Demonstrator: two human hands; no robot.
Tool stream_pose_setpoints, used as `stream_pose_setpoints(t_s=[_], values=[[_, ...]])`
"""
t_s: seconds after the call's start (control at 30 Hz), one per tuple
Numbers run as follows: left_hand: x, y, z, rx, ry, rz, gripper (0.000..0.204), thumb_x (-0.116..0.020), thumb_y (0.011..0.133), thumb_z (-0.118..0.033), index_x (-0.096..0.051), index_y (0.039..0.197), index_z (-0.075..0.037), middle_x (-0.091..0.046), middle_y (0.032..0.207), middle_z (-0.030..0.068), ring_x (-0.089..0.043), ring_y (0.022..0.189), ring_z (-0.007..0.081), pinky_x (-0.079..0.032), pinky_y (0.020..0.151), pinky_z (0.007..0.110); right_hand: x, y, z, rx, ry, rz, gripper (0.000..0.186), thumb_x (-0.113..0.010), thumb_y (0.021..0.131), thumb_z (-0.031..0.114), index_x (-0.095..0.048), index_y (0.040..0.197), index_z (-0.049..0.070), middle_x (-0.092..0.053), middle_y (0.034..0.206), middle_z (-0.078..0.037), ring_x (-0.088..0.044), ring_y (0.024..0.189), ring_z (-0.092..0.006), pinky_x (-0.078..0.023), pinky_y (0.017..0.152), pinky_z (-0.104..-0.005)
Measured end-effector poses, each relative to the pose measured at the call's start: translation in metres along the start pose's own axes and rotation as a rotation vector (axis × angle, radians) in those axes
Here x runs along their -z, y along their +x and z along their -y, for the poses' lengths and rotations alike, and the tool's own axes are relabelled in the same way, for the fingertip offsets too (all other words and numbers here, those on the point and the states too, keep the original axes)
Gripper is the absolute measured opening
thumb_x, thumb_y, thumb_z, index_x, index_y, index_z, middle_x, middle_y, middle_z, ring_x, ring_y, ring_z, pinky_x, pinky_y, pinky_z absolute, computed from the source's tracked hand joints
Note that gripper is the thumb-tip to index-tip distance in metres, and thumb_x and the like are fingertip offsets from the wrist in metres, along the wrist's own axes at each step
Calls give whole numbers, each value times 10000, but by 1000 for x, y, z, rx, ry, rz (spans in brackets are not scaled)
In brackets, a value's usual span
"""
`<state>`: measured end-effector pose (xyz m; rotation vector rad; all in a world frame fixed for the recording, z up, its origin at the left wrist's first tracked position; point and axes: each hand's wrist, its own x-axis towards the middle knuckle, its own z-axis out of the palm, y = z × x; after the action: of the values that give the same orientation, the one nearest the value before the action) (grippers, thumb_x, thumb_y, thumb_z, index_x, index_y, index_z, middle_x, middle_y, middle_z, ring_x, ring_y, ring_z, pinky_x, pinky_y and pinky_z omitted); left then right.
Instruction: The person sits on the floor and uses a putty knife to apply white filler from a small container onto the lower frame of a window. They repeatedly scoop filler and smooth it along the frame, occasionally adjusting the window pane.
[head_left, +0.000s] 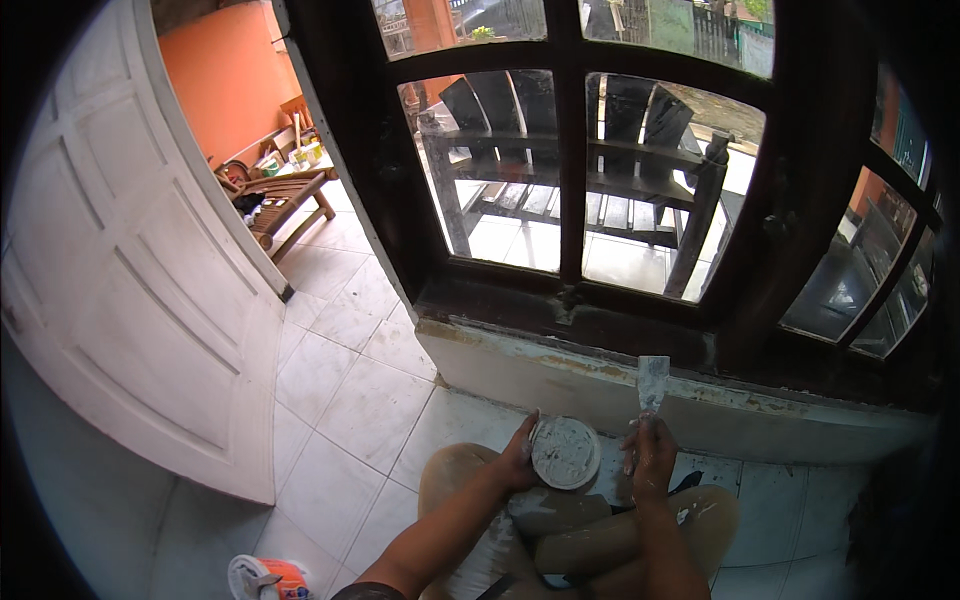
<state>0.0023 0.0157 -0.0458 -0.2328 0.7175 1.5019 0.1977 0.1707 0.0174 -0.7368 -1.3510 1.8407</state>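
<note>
My left hand (519, 456) is wrapped round the side of a round tub (565, 453), its open top facing up. Whitish-grey paste, like putty or filler, fills it. In my right hand (652, 455) is a putty knife (653, 376) pointing up and away from me, its flat blade smeared with paste. Behind the blade runs the top edge of a low pale wall (560, 377) under the window; I cannot tell whether the two touch. The wall's upper edge looks rough and patchy. Both hands are above my crossed legs, which have white smears.
A dark window frame (568, 180) rises above the low wall, with a dark slatted bench (600, 180) behind its glass. To the left stands an open white panelled door (140, 250). An orange and white bucket (270, 578) sits on the tiled floor (350, 405). A wooden bench (290, 205) is outside.
</note>
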Motion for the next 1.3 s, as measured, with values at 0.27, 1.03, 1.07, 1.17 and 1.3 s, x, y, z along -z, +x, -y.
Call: stream_pose_setpoints(t_s=[0.27,1.03,1.07,1.17,1.3], values=[[13,104,73,176,-14,4,718,-288,1135,-512,-586,1628,-84,-651,1602,201,-609,1477,451,-409,1267,702,25,2,23,-46,-6,17,404,-614,1202,367,-697,1242,-27,-723,929,-121,-561,510,-105,-403,416,-266],[-31,59,47,-716,420,-748,653,-644,1130,-525,-533,1574,-59,-654,1426,191,-667,1282,360,-527,1086,525,33,19,30,-126,-36,102,466,-576,1219,443,-701,1207,-6,-671,781,-86,-480,463,-78,-375,437,-261],[18,48,28,-947,533,-783,620,-657,1132,-507,-560,1542,-52,-679,1367,169,-691,1229,346,-539,1049,494,20,14,24,-145,-16,134,459,-578,1219,440,-702,1200,-2,-663,765,-80,-475,458,-78,-374,435,-264],[-38,-5,-20,-1155,415,-552,358,-625,1186,-347,-649,1347,-28,-626,1064,40,-580,979,141,-479,887,318,29,15,17,-162,-94,104,439,-578,1222,423,-703,1185,5,-628,712,-51,-459,448,-72,-372,434,-265],[-146,-64,-91,-1555,291,-291,309,-585,1203,-311,-666,1298,-28,-480,882,-30,-421,840,78,-383,786,289,24,12,18,-151,-68,110,411,-640,1195,429,-697,1075,40,-588,671,-4,-472,469,-64,-354,448,-276]])
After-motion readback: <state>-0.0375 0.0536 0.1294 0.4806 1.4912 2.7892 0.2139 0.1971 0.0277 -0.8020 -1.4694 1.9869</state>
